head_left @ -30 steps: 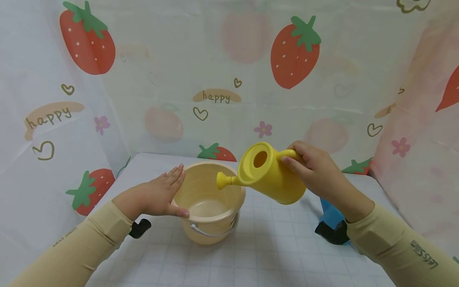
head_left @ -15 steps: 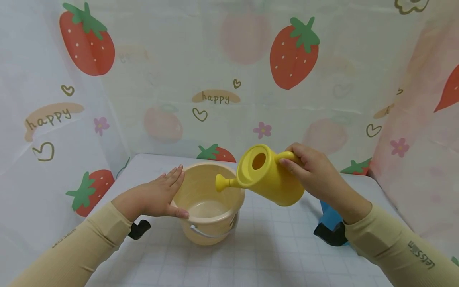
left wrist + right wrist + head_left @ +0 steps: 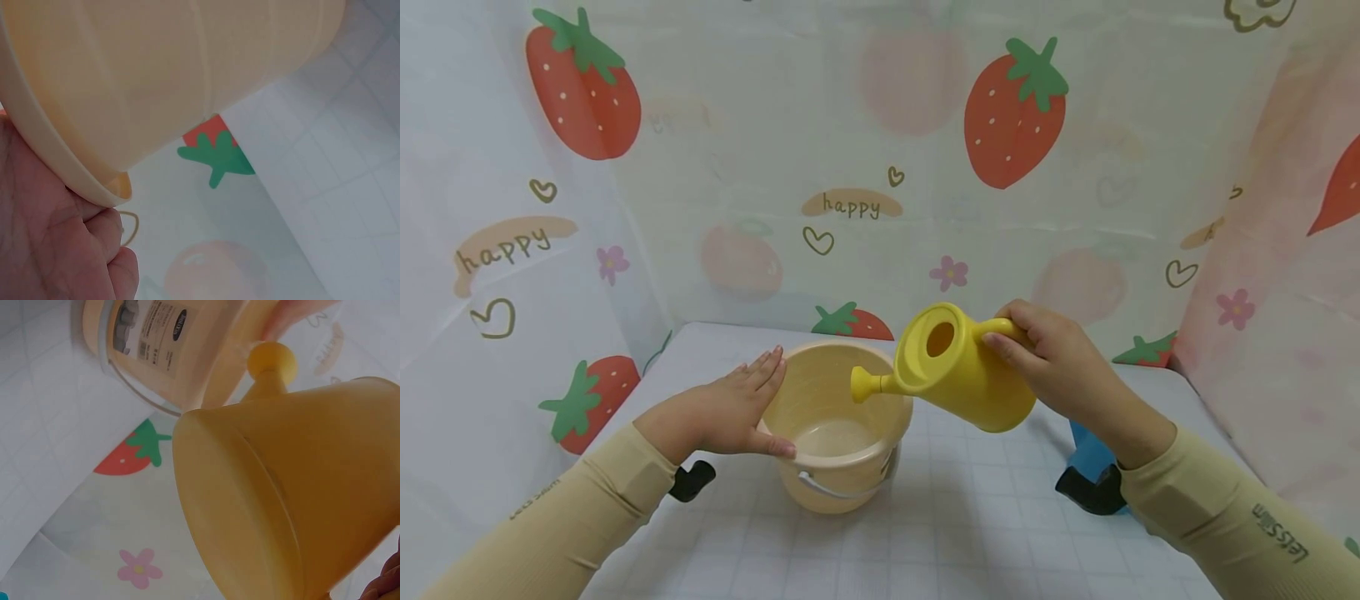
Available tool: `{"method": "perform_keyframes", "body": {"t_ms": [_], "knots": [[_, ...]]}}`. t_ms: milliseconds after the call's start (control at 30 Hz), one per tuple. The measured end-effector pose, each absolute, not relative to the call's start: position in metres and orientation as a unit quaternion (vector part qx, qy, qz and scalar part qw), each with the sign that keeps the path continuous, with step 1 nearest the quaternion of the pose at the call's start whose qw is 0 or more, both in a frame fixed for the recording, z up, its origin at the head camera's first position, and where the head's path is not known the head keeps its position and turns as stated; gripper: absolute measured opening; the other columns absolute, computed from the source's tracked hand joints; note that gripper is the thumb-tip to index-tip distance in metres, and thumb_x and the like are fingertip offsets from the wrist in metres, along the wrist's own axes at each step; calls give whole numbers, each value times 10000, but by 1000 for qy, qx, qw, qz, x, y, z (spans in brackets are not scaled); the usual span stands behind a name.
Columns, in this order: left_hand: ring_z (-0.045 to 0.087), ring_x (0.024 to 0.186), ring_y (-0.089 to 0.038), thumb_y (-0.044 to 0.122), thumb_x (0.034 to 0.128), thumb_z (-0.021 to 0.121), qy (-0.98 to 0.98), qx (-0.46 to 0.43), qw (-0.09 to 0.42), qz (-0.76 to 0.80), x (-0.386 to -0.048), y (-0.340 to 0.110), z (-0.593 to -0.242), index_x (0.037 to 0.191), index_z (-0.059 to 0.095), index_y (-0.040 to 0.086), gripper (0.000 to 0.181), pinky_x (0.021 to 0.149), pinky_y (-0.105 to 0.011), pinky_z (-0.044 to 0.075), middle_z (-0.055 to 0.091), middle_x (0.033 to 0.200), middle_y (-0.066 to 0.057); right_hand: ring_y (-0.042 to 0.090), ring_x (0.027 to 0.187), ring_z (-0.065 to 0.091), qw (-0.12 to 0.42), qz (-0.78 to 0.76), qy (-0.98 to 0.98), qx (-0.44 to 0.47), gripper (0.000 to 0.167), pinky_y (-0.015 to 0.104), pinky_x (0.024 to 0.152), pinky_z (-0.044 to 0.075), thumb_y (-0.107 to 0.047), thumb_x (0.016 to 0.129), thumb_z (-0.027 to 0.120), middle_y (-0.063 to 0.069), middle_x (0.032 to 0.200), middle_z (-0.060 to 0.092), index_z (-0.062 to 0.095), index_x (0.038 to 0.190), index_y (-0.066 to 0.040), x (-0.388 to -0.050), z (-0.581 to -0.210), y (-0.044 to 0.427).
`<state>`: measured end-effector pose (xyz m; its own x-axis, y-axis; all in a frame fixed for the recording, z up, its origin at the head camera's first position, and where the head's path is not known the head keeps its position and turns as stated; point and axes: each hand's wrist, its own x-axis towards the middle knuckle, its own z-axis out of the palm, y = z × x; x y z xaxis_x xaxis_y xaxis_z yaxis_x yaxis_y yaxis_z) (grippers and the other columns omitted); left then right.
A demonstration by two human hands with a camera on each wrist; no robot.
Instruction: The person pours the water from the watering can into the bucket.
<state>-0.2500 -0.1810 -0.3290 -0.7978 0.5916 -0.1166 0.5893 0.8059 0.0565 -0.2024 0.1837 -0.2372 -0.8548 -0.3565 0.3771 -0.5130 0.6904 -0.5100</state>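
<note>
A cream bucket [image 3: 835,483] with a pale wire handle stands upright on the table. My left hand [image 3: 722,412] rests on its left rim, fingers straight and thumb along the near edge; the left wrist view has the palm [image 3: 50,231] against the rim of the bucket [image 3: 156,69]. My right hand [image 3: 1060,354] grips the handle of a yellow watering can [image 3: 977,383], held in the air and tilted to the left. Its sprinkler head is over the bucket's opening. In the right wrist view, the base of the watering can [image 3: 281,487] fills much of the picture. No water is visible.
A blue object [image 3: 1093,450], mostly hidden behind the right forearm, stands on the table's right side. Black curved pieces jut out at both wrists. White sheets printed with strawberries [image 3: 1017,121] hang behind and beside the table [image 3: 970,533].
The watering can and right hand have shifted very slightly left and down in the head view, along with a small shift of the whole view. The left hand stays on the rim.
</note>
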Motion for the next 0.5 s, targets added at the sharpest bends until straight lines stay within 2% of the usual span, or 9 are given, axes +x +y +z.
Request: {"method": "perform_keyframes", "body": {"t_ms": [500], "knots": [[55,1381,-357,818,688,413,950,308,60,10,-252,-181,-332,1420,131,-92,1201,1085,-506,148,27,1500,-236,187,760,516,131,304,-913,240,198,324,693,486,-288,926,534,29,816,563,573,944,-96,-204,-239,183]]}}
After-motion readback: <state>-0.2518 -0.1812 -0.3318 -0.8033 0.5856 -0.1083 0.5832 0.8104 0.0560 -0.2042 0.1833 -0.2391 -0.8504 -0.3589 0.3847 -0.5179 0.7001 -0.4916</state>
